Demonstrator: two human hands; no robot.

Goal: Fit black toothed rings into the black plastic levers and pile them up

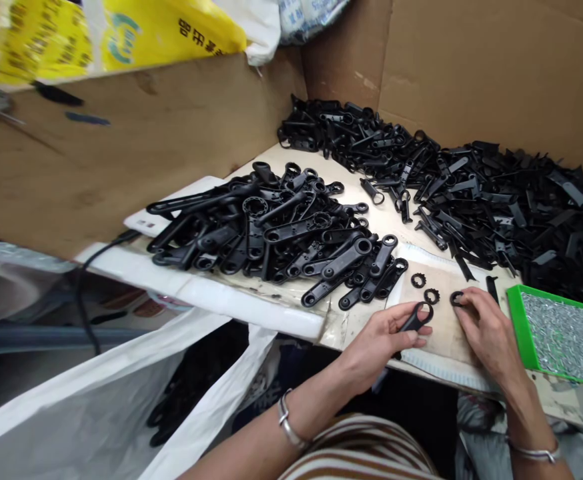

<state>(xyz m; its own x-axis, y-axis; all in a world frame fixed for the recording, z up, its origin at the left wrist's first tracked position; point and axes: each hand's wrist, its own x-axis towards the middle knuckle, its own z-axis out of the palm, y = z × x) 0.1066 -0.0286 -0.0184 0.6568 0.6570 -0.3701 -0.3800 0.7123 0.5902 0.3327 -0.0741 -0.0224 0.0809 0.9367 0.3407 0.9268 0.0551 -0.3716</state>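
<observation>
My left hand (389,333) grips a black plastic arm with a ring-shaped end (415,319), held over the front of a pale cloth mat (446,333). To its right, my right hand (489,330) pinches a small black notched ring (456,299) between thumb and fingertips. Two more loose notched rings lie on the mat, one ring (432,295) just beyond the held arm and another ring (418,280) farther back. The two hands are apart.
A heap of black ring-ended arms (271,227) covers the table's left side. Smaller black parts (421,167) pile against the cardboard wall (496,80). A green tray (521,327) of small metal pieces stands at right. A white sack (71,413) hangs below the front edge.
</observation>
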